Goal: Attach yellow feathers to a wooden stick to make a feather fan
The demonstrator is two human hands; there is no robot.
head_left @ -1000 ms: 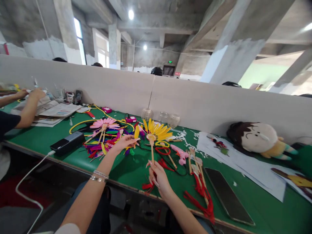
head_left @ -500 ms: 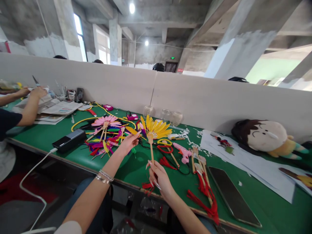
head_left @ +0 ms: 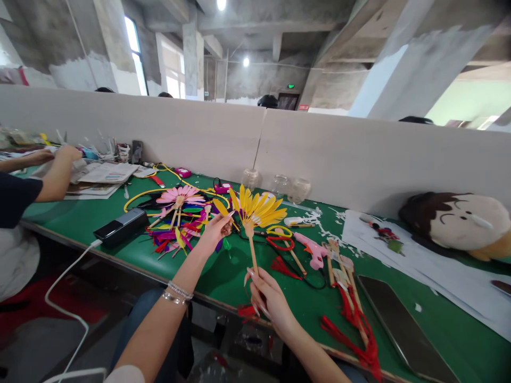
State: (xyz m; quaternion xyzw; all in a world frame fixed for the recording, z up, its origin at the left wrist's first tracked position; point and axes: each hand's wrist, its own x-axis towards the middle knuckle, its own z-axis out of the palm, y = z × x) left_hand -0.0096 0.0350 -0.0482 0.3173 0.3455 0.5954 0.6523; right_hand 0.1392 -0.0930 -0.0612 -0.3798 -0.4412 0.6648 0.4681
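Observation:
My right hand point(head_left: 270, 300) grips the wooden stick of a yellow feather fan point(head_left: 257, 210), which stands nearly upright over the table's front part. Between the fingertips of my left hand point(head_left: 216, 232) is a single yellow feather point(head_left: 221, 207), held close to the fan's left edge. Behind my left hand lies a pink feather fan point(head_left: 179, 197) on a heap of coloured feathers point(head_left: 173, 239). To the right of the yellow fan are red-handled scissors point(head_left: 280, 243) and a pink glue gun point(head_left: 313, 250).
Wooden sticks with red tassels point(head_left: 349, 298) and a dark phone point(head_left: 403, 324) lie at right. A plush doll point(head_left: 459, 223) rests by white paper point(head_left: 423, 276). Glass jars point(head_left: 299, 190) line the partition. A black device point(head_left: 121, 226) and a co-worker's arm point(head_left: 59, 173) are at left.
The view has turned slightly left, so things sit further right in the picture. Both hands keep their holds, the feather still beside the fan. The co-worker's hands have shifted.

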